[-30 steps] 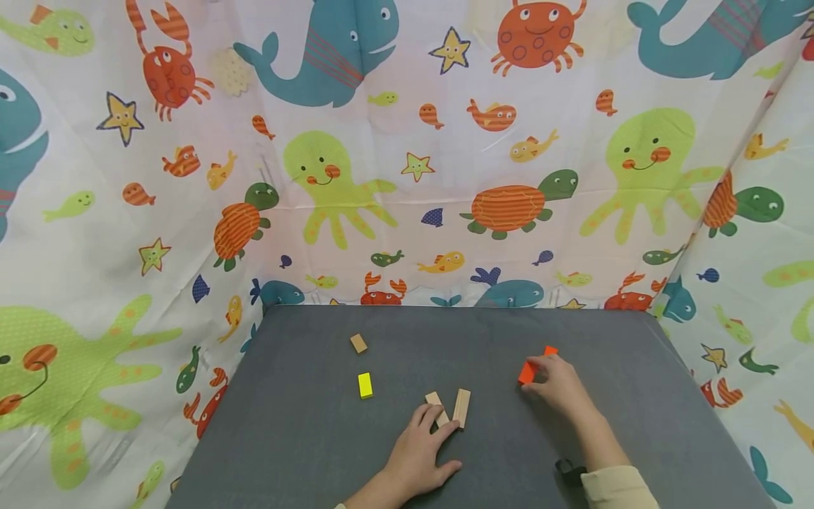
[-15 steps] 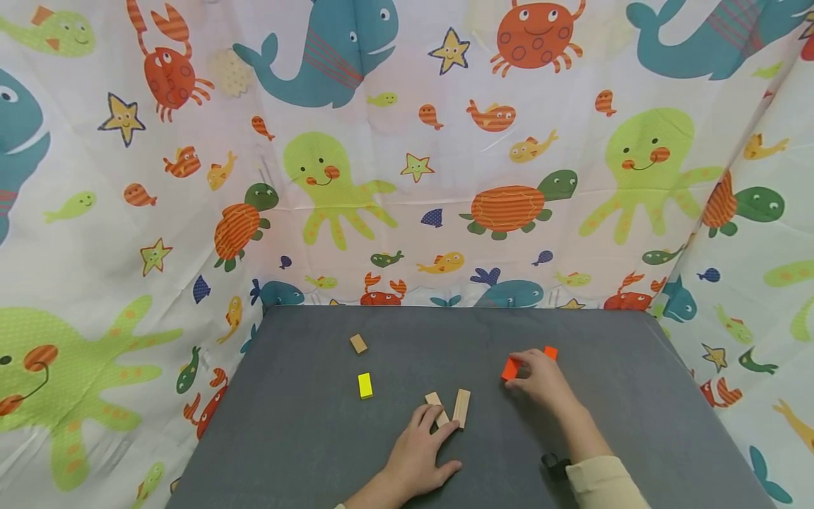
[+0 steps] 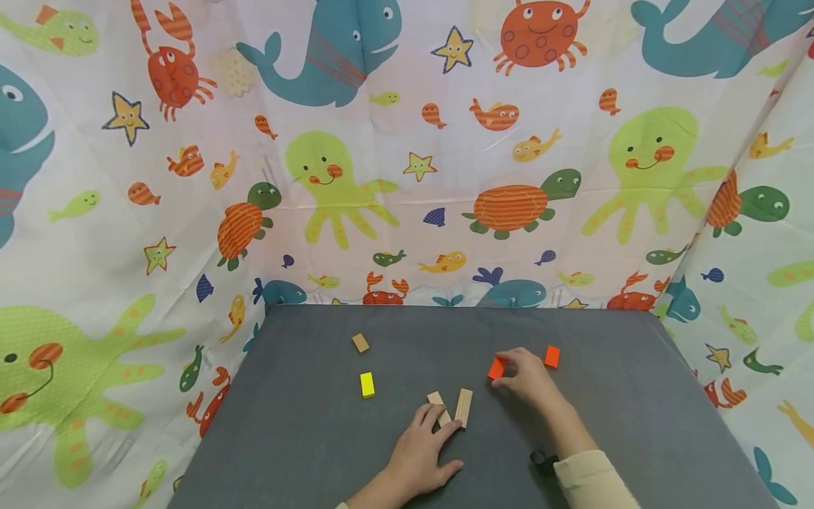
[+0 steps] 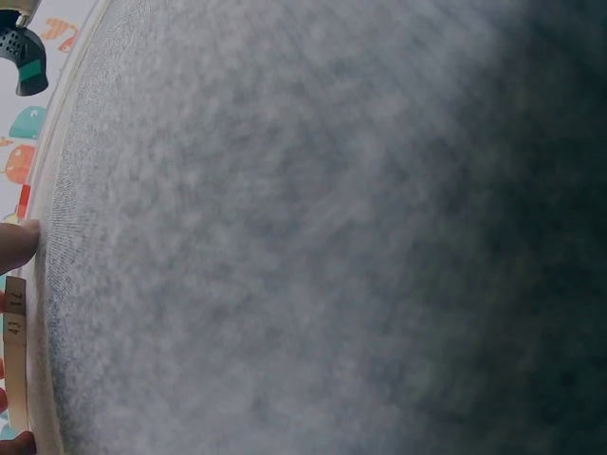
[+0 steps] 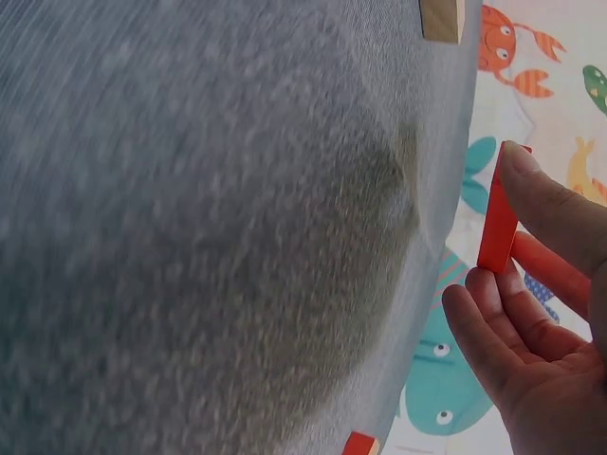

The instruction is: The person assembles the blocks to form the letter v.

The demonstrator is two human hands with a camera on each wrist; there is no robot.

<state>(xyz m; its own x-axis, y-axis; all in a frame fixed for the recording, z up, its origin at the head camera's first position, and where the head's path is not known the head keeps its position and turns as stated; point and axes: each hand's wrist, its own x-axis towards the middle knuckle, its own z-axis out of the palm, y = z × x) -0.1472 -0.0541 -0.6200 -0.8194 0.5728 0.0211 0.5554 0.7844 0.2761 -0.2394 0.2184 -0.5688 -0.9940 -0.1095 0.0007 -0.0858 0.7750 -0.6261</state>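
My right hand [image 3: 529, 378] pinches an orange wooden block [image 3: 497, 367] between thumb and fingers. In the right wrist view that block [image 5: 498, 213] stands on edge against the printed cloth, thumb at its top end and fingertips below. A second orange block [image 3: 552, 356] lies on the table just right of this hand. My left hand [image 3: 416, 449] rests on the table with its fingers spread over a plain wooden block [image 3: 439, 410], thumb held apart. A fingertip sits at the near end of another plain block [image 3: 463, 408]. In the left wrist view, a wooden block [image 4: 14, 351] shows dark markings.
On the left of the grey table [image 3: 299, 438] lie a yellow block [image 3: 367, 385] and a small wooden block [image 3: 360, 343]. A curtain with sea animals [image 3: 407, 106] encloses the back and sides. A black strap [image 3: 543, 463] hangs at the right wrist.
My right hand has moved left with the orange block, away from the second orange block, which is now fully uncovered. The left hand has stayed where it was.
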